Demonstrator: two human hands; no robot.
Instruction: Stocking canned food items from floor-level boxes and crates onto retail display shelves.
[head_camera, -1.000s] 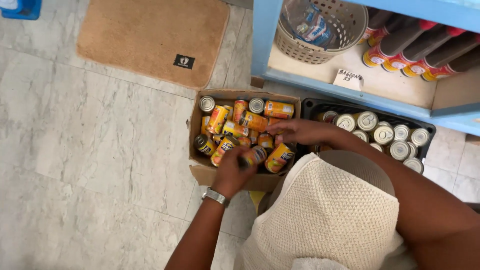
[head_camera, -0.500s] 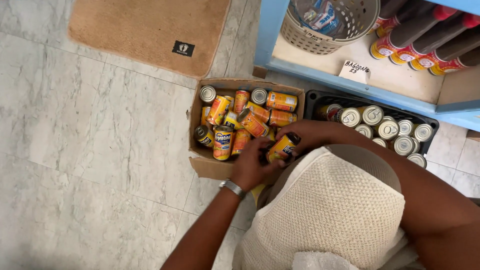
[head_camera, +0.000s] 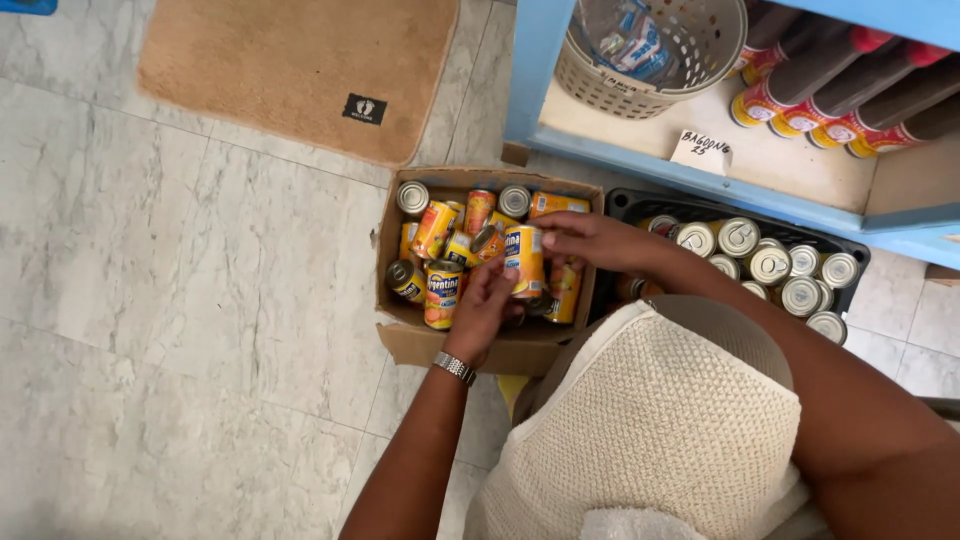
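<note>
Cardboard box (head_camera: 400, 235) on the tiled floor, packed with yellow-and-orange tins lying at all angles; one upright tin (head_camera: 524, 260) stands near the box's right wall, pinched at its top by the right hand (head_camera: 590, 238) and cupped low on its side by the curled fingers of the left hand (head_camera: 482, 310). Black crate (head_camera: 850, 245) of silver-topped cans sits just beside the box on its right, blue shelf (head_camera: 700, 195) behind the box. Handling judgement: grip the tin squarely by both ends and lift it straight up, so neighbouring tins in the box do not roll.
</note>
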